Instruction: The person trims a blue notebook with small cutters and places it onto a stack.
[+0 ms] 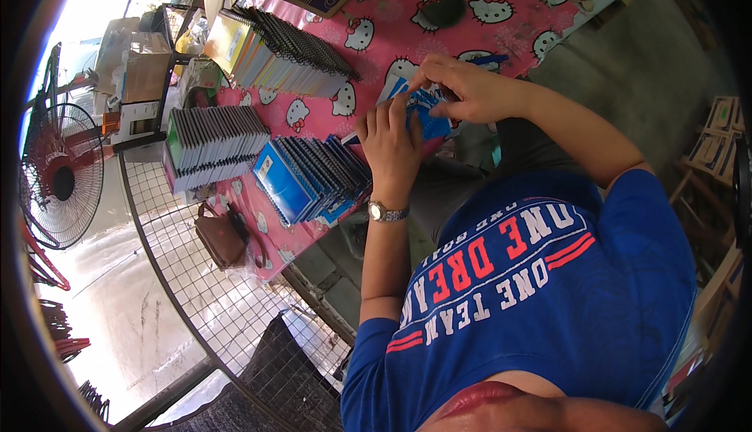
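Near table [505, 39] edge, blue notebook [433, 125].

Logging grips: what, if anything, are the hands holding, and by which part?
A blue notebook, apparently: left hand at its left side; right hand over its right, exact grip unclear.

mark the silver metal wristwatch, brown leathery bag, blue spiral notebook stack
Silver metal wristwatch [377, 212]: head view, round dial
Brown leathery bag [222, 239]: head view, side
Blue spiral notebook stack [307, 177]: head view, middle notebooks
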`<state>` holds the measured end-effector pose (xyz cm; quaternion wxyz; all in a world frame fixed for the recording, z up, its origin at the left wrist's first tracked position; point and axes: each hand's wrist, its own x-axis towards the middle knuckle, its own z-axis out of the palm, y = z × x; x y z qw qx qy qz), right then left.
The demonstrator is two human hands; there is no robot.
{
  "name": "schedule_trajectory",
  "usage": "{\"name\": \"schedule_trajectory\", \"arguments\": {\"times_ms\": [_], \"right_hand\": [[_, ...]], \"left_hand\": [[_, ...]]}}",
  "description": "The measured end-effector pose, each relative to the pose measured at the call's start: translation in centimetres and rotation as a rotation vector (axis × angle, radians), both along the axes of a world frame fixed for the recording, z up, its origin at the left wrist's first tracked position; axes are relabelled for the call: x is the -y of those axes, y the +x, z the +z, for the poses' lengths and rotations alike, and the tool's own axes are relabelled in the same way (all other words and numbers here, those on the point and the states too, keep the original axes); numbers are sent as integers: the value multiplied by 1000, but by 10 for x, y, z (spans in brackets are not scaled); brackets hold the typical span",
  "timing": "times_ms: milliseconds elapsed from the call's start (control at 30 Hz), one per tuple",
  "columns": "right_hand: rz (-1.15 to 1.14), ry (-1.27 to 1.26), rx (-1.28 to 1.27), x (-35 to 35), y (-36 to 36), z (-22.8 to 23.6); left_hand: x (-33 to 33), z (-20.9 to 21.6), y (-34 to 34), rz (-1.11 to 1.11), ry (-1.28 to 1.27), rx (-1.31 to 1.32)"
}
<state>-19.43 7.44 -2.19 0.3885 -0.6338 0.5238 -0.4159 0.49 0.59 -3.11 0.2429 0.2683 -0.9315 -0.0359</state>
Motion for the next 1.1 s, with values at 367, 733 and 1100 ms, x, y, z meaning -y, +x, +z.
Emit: {"name": "schedule_trajectory", "arguments": {"times_ms": [367,733,1100], "right_hand": [[-35,-361,-93,12,-9,-22],[-54,-375,-195,5,-2,-5],[272,504,229,39,-20,13]], "left_hand": [[6,0,1,4,89,19],[-7,4,2,7,88,-44],[-7,1,8,52,100,8]]}}
